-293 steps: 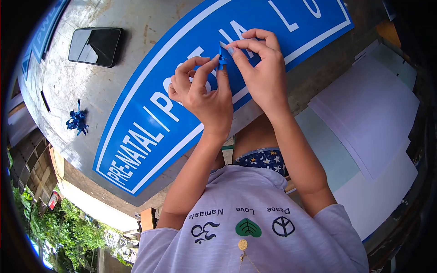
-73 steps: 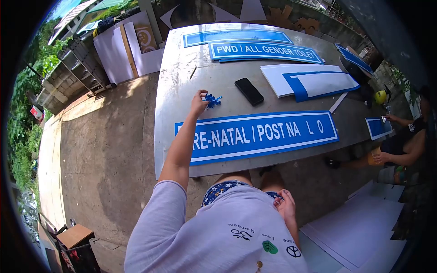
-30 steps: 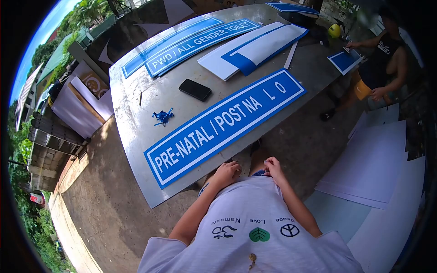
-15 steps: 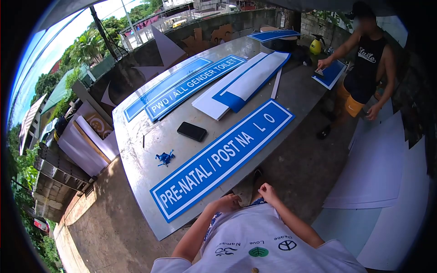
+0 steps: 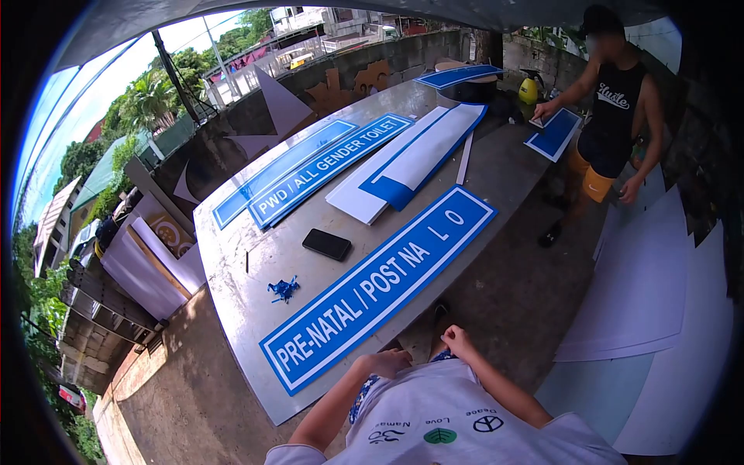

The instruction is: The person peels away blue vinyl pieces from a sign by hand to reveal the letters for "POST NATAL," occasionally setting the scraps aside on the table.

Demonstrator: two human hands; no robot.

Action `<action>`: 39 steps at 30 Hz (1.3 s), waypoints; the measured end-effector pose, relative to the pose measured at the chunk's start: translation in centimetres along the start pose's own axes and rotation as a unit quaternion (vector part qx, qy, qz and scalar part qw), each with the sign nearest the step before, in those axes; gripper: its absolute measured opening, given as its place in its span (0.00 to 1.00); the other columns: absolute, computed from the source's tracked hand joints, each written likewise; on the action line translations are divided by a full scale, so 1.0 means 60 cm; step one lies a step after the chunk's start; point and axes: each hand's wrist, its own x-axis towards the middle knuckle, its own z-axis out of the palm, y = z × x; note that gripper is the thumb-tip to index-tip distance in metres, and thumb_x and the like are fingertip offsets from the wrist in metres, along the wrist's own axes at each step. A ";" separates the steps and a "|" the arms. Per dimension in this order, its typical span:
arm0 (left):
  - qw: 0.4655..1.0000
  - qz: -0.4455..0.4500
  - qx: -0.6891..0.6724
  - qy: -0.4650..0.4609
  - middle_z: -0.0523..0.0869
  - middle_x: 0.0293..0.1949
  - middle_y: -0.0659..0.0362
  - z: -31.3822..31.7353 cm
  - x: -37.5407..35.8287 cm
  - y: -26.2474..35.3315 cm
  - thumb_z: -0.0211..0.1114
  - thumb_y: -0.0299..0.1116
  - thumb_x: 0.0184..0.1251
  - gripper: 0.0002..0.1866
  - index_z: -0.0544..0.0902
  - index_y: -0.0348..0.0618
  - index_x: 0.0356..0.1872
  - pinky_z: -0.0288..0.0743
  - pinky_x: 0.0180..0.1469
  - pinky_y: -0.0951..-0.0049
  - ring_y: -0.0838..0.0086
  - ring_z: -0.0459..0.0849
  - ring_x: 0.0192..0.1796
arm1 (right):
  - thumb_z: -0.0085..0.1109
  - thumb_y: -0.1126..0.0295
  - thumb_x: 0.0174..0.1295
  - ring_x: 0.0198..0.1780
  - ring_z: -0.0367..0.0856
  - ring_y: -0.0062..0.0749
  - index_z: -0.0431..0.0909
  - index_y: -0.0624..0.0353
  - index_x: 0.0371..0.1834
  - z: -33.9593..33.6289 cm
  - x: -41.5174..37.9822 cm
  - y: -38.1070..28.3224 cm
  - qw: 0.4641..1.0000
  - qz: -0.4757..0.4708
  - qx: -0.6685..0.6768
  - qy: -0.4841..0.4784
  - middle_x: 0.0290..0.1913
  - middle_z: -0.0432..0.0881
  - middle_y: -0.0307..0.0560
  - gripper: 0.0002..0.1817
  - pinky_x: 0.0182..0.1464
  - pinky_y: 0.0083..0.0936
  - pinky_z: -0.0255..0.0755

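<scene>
My left hand is at my waist by the table's near edge, its fingers curled and partly hidden against my shirt. Close to its right, my right hand has its fingers bent together; whether it holds anything is too small to tell. Just beyond both hands, a blue sign reading "PRE-NATAL / POST NA L O" lies flat on the metal table. Behind it are a black phone, a crumpled blue scrap, white and blue sheets and a sign reading "PWD / ALL GENDER TOILET".
At the right, another person stands with one hand on a blue panel. Large white sheets lean at the lower right. A yellow sprayer stands at the table's far end, near a blue sign on a round black object.
The view has tilted, so the table and signs appear lower in the frame. The other person's blue panel is tilted differently. My hands have barely moved.
</scene>
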 end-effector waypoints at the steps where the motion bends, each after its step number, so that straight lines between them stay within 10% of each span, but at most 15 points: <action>1: 0.999 0.046 0.022 0.003 0.76 0.56 0.44 0.000 -0.004 -0.001 0.61 0.25 0.53 0.24 0.76 0.41 0.56 0.75 0.55 0.57 0.49 0.80 0.55 | 0.60 0.65 0.63 0.18 0.81 0.26 0.76 0.57 0.34 0.001 0.001 0.002 1.000 0.000 0.001 0.001 0.24 0.84 0.44 0.08 0.26 0.26 0.75; 4: 0.987 -0.146 -0.049 0.040 0.76 0.56 0.46 0.020 0.009 0.003 0.68 0.24 0.46 0.33 0.72 0.42 0.60 0.72 0.61 0.62 0.50 0.75 0.59 | 0.60 0.65 0.63 0.18 0.81 0.25 0.76 0.57 0.34 0.001 0.003 0.002 1.000 0.007 0.015 0.002 0.24 0.84 0.43 0.08 0.25 0.25 0.75; 14: 0.993 -0.114 -0.008 -0.013 0.79 0.52 0.44 -0.010 0.024 -0.003 0.70 0.29 0.45 0.34 0.72 0.44 0.60 0.74 0.58 0.59 0.49 0.78 0.57 | 0.61 0.69 0.64 0.15 0.74 0.21 0.74 0.60 0.34 0.006 0.000 -0.005 1.000 -0.003 0.022 -0.003 0.22 0.80 0.41 0.07 0.18 0.21 0.68; 25: 0.955 -0.114 0.231 0.145 0.84 0.43 0.52 0.020 0.059 0.042 0.60 0.29 0.58 0.21 0.79 0.47 0.55 0.81 0.35 0.60 0.59 0.88 0.37 | 0.60 0.69 0.64 0.16 0.74 0.20 0.74 0.59 0.34 -0.001 0.000 -0.003 0.998 0.012 0.053 -0.012 0.23 0.80 0.42 0.07 0.18 0.20 0.68; 39: 0.924 -0.213 0.220 0.230 0.85 0.37 0.53 0.063 0.088 0.022 0.62 0.29 0.58 0.08 0.80 0.43 0.39 0.82 0.33 0.61 0.59 0.88 0.36 | 0.59 0.70 0.65 0.17 0.75 0.20 0.74 0.59 0.34 -0.007 -0.002 -0.003 0.995 0.012 0.103 -0.009 0.23 0.80 0.41 0.06 0.18 0.18 0.68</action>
